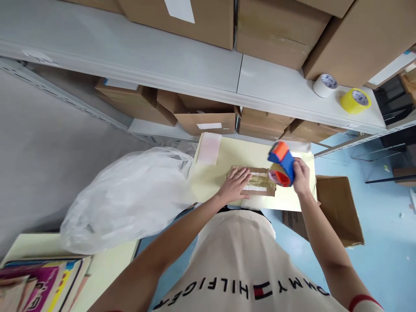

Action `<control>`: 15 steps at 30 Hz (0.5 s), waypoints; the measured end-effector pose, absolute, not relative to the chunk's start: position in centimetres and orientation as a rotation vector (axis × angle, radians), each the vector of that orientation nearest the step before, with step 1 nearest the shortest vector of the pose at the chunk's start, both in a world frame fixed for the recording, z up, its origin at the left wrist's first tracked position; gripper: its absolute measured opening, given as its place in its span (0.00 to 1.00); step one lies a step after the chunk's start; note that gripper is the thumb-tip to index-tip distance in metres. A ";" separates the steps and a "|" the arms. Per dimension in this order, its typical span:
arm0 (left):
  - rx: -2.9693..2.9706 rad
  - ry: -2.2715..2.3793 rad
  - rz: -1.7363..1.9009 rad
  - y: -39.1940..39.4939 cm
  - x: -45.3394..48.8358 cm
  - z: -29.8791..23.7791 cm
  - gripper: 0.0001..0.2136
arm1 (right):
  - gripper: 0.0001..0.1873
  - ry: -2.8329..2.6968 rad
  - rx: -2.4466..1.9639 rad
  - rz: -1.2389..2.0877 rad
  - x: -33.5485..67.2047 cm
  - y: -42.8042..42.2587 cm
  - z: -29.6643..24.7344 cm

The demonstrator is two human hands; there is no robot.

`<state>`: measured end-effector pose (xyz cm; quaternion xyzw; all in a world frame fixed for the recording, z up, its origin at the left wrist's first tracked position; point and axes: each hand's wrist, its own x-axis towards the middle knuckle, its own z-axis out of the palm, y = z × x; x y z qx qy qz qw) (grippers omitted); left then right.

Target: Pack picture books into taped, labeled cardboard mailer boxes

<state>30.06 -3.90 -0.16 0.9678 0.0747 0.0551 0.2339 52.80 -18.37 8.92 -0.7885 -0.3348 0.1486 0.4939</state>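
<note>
Beyond "HILFIGER" shirt (238, 251), left hand (234, 185) flat on carton (261, 183), right hand (301, 175) round tape dispenser (287, 167)

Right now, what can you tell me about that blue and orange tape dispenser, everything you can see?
The tape dispenser looks like plastic: a blue body, an orange piece at the top and a dark edge by its upper left tip. A tan roll of tape sits in it around an orange-red hub. The right hand grips it from the side, by the right end of a taped cardboard box. Whether it touches the box is unclear.
</note>
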 end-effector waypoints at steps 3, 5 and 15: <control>2.663 0.224 0.149 -4.0 30.1 0.0 0.41 | 0.21 -1.006 -1.900 0.581 50.5 -15.7 8.7; 2.648 0.210 0.144 -4.1 30.1 -0.1 0.40 | 0.22 -1.089 -1.940 0.594 50.3 -15.6 7.9; 2.435 0.323 0.145 -5.0 29.6 -1.4 0.37 | 0.21 -1.372 -2.005 0.678 52.6 -18.0 5.5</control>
